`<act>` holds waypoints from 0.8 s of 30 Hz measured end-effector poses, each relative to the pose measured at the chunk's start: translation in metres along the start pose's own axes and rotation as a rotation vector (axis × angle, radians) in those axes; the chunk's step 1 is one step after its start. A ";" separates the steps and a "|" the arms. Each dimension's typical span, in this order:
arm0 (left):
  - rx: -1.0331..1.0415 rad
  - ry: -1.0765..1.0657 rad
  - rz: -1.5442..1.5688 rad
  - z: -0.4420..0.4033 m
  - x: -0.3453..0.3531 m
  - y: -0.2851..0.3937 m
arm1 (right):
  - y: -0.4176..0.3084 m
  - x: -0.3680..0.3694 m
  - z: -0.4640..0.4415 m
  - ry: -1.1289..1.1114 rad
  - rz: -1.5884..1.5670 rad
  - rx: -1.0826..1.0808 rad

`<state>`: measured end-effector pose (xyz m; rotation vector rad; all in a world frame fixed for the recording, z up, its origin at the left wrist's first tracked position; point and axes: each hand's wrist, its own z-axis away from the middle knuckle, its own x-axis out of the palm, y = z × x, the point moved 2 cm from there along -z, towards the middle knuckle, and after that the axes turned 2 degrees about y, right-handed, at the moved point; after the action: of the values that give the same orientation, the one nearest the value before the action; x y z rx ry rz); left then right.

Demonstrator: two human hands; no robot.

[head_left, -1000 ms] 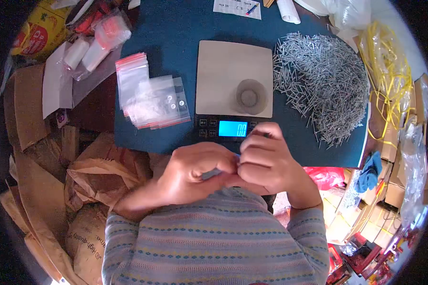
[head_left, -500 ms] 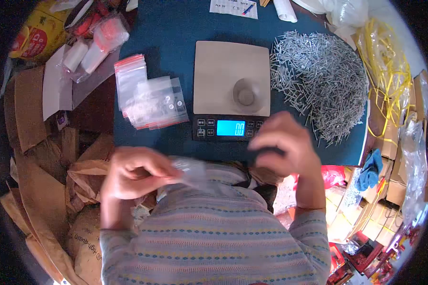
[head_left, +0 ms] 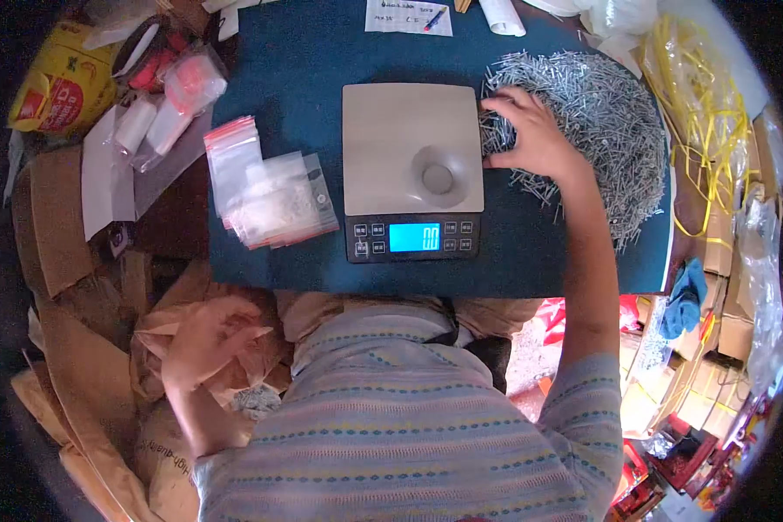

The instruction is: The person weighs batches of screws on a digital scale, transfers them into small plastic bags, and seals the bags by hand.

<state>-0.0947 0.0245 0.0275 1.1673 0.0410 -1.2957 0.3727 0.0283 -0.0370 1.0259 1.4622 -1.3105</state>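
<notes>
My right hand [head_left: 535, 139] is at the left edge of the heap of metal screws or nails [head_left: 613, 130], fingers apart and curved, nothing held. Left of it, a digital scale [head_left: 391, 130] carries a small round cup [head_left: 438, 177], and its lit display [head_left: 415, 237] reads 0.0. My left hand [head_left: 213, 339] hangs off the table's left front, over a brown paper bag [head_left: 274, 348], with its fingers apart and no bag visible in them. Clear zip bags with red edges [head_left: 278, 204] lie in a loose pile left of the scale.
A paper note [head_left: 409, 16] with a pen and a white roll [head_left: 502, 16] lie at the table's far edge. Cardboard [head_left: 61, 217] and packaged items [head_left: 183, 87] are at the left. Yellow strapping [head_left: 700, 113] and a blue cloth [head_left: 685, 298] are at the right.
My right hand has moved from the front of the scale up to the metal heap. My left hand has moved left and down, and the small clear bag it held is no longer visible.
</notes>
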 end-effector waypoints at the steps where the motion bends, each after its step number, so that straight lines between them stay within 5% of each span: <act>1: 0.055 0.007 -0.033 -0.005 0.001 0.005 | -0.001 0.000 0.003 0.014 -0.007 -0.023; 12: 0.109 0.027 -0.002 -0.028 0.011 0.016 | -0.006 -0.011 0.045 0.059 -0.168 0.141; 16: 0.287 0.132 -0.013 -0.033 0.016 0.018 | 0.008 -0.013 0.048 0.203 -0.267 0.134; 24: 0.351 0.170 -0.020 -0.040 0.023 0.021 | 0.003 -0.044 0.038 0.108 -0.587 0.280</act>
<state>-0.0478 0.0316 0.0078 1.5798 -0.0524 -1.2491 0.3899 -0.0105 0.0036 0.8789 1.7748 -1.9444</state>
